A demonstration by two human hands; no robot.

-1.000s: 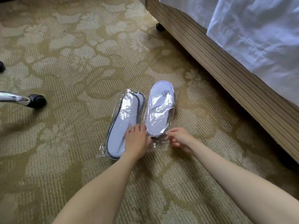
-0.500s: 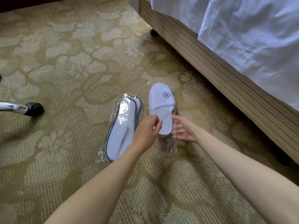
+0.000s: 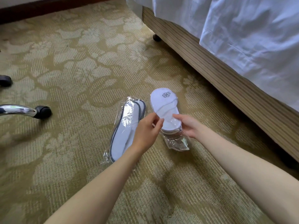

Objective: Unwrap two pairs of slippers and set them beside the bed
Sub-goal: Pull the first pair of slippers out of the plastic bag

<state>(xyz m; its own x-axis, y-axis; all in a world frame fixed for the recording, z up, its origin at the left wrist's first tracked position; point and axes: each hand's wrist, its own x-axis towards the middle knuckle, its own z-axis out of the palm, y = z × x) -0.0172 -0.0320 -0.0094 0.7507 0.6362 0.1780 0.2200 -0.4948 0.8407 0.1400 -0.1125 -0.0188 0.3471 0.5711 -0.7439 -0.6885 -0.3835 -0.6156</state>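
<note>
Soft daylight came from the upper right, brightening the white bedsheet (image 3: 242,38). Glare glinted on the plastic wrap (image 3: 127,117) and chrome chair leg (image 3: 16,109). Forearms cast faint shadows on the carpet (image 3: 72,70); wide-angle distortion bent the edges.

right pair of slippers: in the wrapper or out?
Mostly out. The right pair sticks bare from the plastic wrapper, which is bunched at its heel end.

We draw white slippers out of their wrapper beside the bed.

Our left hand (image 3: 148,129) and right hand (image 3: 188,126) pinch the white slipper pair (image 3: 165,107), mostly out of its clear wrapper (image 3: 177,143); the wrapped pair (image 3: 125,128) lies just left on the carpet (image 3: 72,70), near the bed (image 3: 218,67).
</note>
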